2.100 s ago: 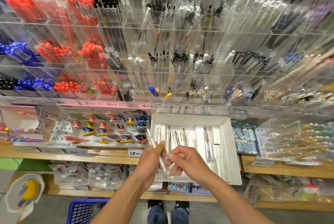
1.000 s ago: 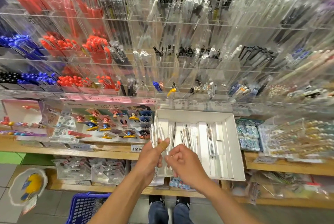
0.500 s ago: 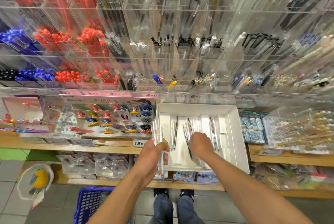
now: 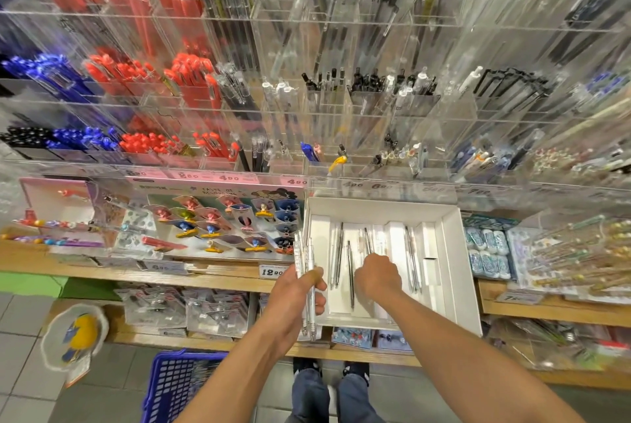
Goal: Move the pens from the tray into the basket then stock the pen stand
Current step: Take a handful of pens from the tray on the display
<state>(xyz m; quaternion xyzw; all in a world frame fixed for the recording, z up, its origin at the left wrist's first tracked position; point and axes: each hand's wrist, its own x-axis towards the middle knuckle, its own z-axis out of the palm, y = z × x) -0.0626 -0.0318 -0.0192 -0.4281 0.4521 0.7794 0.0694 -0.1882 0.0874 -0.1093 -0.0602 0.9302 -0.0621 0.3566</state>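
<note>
A white tray [image 4: 454,252] lies on the wooden shelf with several clear and silver pens [image 4: 336,260] in its slots. My left hand [image 4: 297,293] grips a small bunch of clear pens [image 4: 306,253] upright at the tray's left edge. My right hand [image 4: 377,277] reaches into the tray's middle with fingers curled down over the pens there; whether it holds one is hidden. A blue basket [image 4: 177,385] stands on the floor at the lower left. The clear acrylic pen stand [image 4: 341,108] fills the wall above.
A card of colourful clips [image 4: 222,224] lies left of the tray, and packets of erasers [image 4: 486,252] lie to its right. Packaged goods fill the lower shelf [image 4: 191,313]. My feet [image 4: 329,371] stand on the tiled floor beside the basket.
My right hand left the bunch in my left hand and reached forward into the tray. My left hand kept its bunch of pens, and the view moved closer to the shelf.
</note>
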